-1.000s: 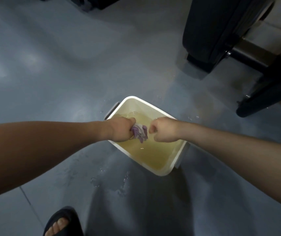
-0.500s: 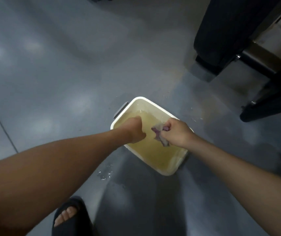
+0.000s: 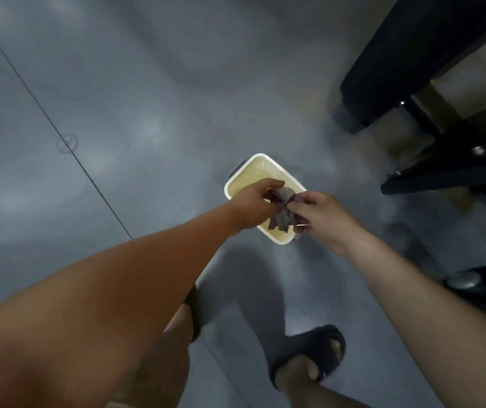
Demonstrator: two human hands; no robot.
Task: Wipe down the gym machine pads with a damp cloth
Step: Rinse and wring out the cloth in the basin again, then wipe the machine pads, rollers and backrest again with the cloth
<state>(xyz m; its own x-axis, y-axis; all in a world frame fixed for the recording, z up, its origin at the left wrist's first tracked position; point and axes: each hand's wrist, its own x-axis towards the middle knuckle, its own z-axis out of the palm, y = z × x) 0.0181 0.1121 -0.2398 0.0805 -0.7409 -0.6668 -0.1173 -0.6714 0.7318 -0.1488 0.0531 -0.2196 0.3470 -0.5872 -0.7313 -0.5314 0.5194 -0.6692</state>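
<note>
Grey glossy floor (image 3: 147, 113) under white basin (image 3: 265, 166); left hand (image 3: 253, 206) and right hand (image 3: 321, 216) pinch cloth (image 3: 281, 209).

Basin (image 3: 262, 155) middle and near-right rim hidden behind cloth (image 3: 280, 214), left hand (image 3: 252, 206), right hand (image 3: 322, 217). Cloth bunched and blurred, pattern unreadable. Gym machine (image 3: 412, 60), right of basin, cut by the edge. Sandal (image 3: 197, 318), nearer than basin, half hidden by left forearm (image 3: 147, 275).

Cloth (image 3: 280, 210): wrung tight between two fists before, now loosened and hanging in folds.
Left hand (image 3: 253, 204): let go half a second ago, now pinching the cloth again.
Right hand (image 3: 321, 216): its fist has eased to a fingertip pinch.
Basin (image 3: 262, 159): looks farther below; the person has probably straightened up.
Sandals (image 3: 309, 357): both now in view.
</note>
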